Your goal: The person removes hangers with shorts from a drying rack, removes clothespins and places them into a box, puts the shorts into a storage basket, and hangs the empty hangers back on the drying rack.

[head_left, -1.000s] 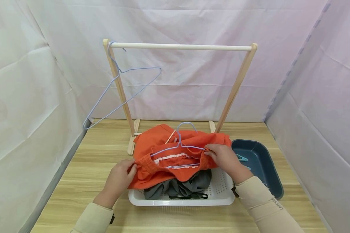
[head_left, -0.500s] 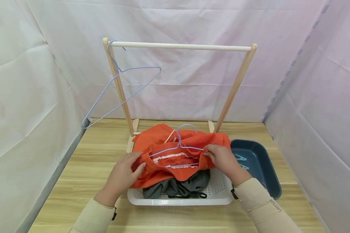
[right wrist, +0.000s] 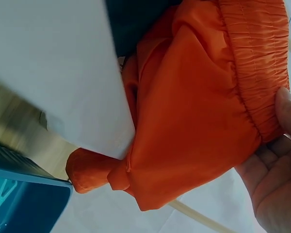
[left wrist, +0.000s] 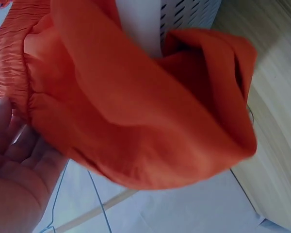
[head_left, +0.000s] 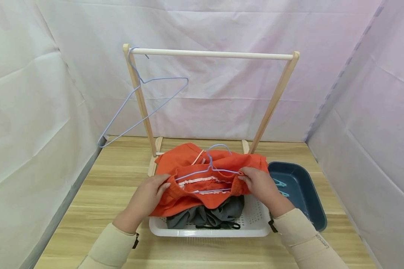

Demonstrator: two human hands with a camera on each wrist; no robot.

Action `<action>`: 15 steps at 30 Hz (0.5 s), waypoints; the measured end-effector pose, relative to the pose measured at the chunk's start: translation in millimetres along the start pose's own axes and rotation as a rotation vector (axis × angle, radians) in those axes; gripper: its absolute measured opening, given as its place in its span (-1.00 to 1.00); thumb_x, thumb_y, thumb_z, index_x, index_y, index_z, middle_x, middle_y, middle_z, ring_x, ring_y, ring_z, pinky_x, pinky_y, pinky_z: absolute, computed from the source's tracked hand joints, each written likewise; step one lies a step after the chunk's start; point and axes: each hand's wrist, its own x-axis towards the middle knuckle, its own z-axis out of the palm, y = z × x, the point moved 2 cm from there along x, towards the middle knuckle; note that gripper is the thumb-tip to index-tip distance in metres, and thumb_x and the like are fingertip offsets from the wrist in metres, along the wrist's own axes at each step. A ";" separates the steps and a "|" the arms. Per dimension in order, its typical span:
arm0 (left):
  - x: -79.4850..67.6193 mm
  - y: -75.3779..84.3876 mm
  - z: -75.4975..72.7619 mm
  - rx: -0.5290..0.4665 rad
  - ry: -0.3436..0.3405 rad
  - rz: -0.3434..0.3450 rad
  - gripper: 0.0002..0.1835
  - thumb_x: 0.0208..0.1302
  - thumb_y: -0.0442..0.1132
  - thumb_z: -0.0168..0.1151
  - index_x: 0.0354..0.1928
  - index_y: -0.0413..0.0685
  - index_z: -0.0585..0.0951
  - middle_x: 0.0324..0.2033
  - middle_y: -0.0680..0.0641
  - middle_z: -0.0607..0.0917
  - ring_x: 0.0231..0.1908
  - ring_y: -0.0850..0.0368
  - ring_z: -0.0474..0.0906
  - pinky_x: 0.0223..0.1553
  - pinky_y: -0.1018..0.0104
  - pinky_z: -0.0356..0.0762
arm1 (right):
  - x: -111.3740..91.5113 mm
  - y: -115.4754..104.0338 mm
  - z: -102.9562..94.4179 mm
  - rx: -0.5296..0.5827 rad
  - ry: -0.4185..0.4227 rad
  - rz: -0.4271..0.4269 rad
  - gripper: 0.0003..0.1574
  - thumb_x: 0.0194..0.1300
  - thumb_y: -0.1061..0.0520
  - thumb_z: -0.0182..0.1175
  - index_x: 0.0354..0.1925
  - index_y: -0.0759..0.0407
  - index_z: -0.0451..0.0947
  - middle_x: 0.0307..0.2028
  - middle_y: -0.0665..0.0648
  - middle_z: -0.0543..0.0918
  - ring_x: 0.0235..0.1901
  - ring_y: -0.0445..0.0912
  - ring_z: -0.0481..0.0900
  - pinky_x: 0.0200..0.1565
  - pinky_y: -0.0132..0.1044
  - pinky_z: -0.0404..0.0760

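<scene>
Orange elastic-waist shorts (head_left: 181, 158) lie spread over a white basket (head_left: 208, 233), their waistband facing up. A pale blue wire hanger (head_left: 210, 161) sits within the waist opening, its hook standing above the cloth. My left hand (head_left: 149, 194) pinches the left end of the waistband; in the left wrist view the thumb lies on the gathered band (left wrist: 12, 63) with fingers below. At the opposite end, my right hand (head_left: 260, 185) pinches the waistband beside the hanger's right shoulder. The right wrist view shows that thumb on the band (right wrist: 259, 58). The hanger's left tip is hidden inside the cloth.
Behind the basket stands a wooden rack with a white rail (head_left: 208, 54). Another blue hanger (head_left: 161, 106) hangs at the rail's left end. Dark grey cloth (head_left: 202, 216) lies in the basket. On the right is a dark blue tray (head_left: 309, 194) holding light blue clips (head_left: 280, 183).
My left hand has shifted right and up along the shorts, its fingers spreading and then pinching the waistband nearer the hanger. The right hand keeps its hold.
</scene>
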 end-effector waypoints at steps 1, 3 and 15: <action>0.0 0.4 0.2 -0.003 0.015 0.005 -0.66 0.25 -0.29 0.27 0.06 -0.21 0.61 -0.06 -0.18 0.66 -0.05 -0.12 0.58 0.05 -0.06 0.54 | -0.5 -0.1 -0.6 -0.001 0.010 -0.002 -0.90 0.23 0.14 0.30 -0.26 0.08 0.57 -0.37 0.01 0.64 -0.37 -0.11 0.53 -0.28 -0.21 0.63; -0.5 0.7 0.0 -0.006 0.057 0.020 -0.68 0.20 -0.31 0.31 0.01 -0.20 0.64 -0.11 -0.16 0.68 -0.09 -0.10 0.59 0.01 -0.04 0.57 | -1.7 -0.7 -2.6 -0.003 0.038 -0.012 -0.90 0.23 0.15 0.30 -0.26 0.10 0.58 -0.35 0.04 0.67 -0.36 -0.08 0.57 -0.27 -0.17 0.65; -3.7 -3.4 -10.5 -0.017 0.380 0.163 -0.71 -0.01 -0.43 0.42 -0.17 -0.26 0.69 -0.29 -0.17 0.72 -0.23 -0.10 0.66 -0.15 0.03 0.64 | -11.8 -0.1 -15.6 0.001 0.137 0.036 -0.81 0.24 0.20 0.28 -0.14 0.18 0.59 -0.25 0.14 0.69 -0.27 0.01 0.59 -0.20 -0.03 0.65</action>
